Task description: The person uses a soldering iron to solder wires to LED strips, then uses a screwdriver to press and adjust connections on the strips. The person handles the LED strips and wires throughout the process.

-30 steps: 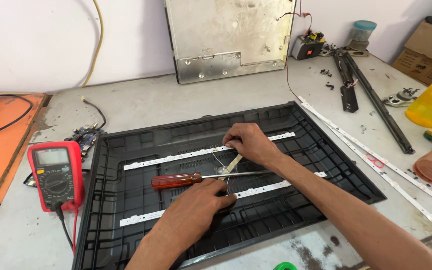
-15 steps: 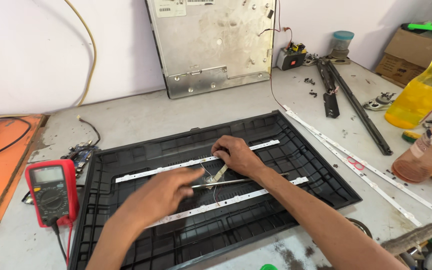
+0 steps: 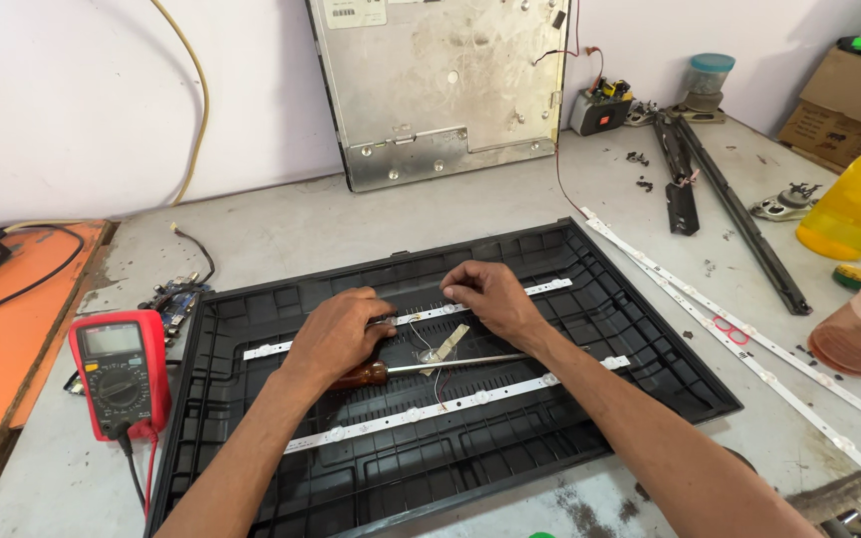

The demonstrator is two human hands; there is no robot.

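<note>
A black ribbed plastic back panel (image 3: 251, 418) lies flat on the grey table (image 3: 371, 224), and both hands work over its middle. The left hand (image 3: 336, 334) rests palm down on the upper white LED strip (image 3: 540, 289), its fingers curled over the strip's middle stretch; its grip presses on the strip rather than closing around it, and the brown handle of a screwdriver (image 3: 430, 367) shows just beneath the palm, the steel shaft running right across the panel. Whether the hand holds that handle I cannot tell. The right hand (image 3: 485, 297) pinches the same strip with narrow fingertips just right of the left hand. Below them thin wires (image 3: 437, 384) and a small tan tape piece (image 3: 448, 342) sit between the upper strip and a lower LED strip (image 3: 421, 413). A red multimeter (image 3: 115, 369) lies left of the panel, and a metal chassis plate (image 3: 450, 85) leans against the wall behind.
</note>
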